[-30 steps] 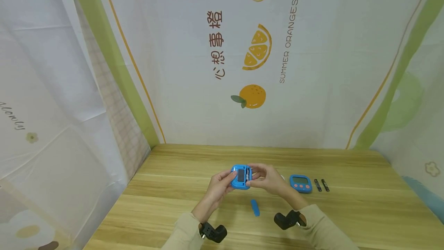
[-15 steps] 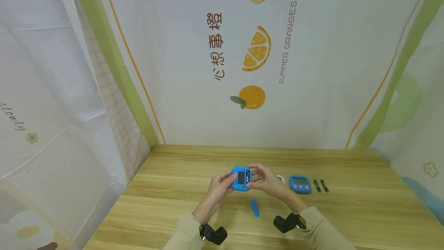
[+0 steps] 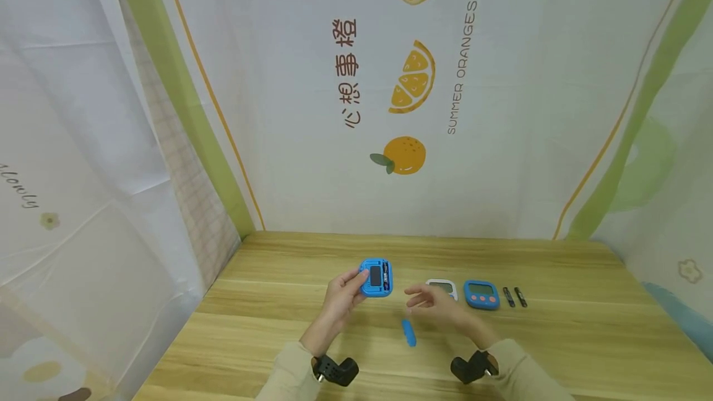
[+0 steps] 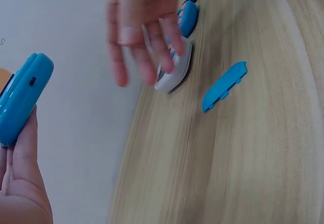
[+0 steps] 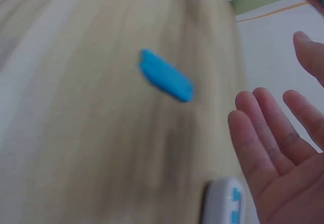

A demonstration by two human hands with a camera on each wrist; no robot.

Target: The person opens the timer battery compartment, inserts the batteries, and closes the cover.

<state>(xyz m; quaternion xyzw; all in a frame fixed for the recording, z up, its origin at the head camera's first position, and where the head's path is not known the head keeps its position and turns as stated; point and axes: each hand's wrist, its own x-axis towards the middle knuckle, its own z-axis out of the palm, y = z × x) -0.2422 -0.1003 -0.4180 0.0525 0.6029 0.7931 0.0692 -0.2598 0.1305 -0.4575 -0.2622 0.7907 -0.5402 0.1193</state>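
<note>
The blurred right hand (image 3: 437,303) partly hides a white timer (image 3: 444,283) on the table (image 3: 239,333). Above the table, the blue timer (image 3: 375,277) has at least one battery (image 3: 385,276) exposed in its back; the left hand (image 3: 340,294) clamps it between thumb and fingers, the right hand's fingers standing apart near a blue cover (image 3: 409,333).

A cloth-screened booth, within what wider premises cannot be told. Printed curtains (image 3: 312,147) hang behind and beside the wood-grain tabletop (image 3: 250,333).
</note>
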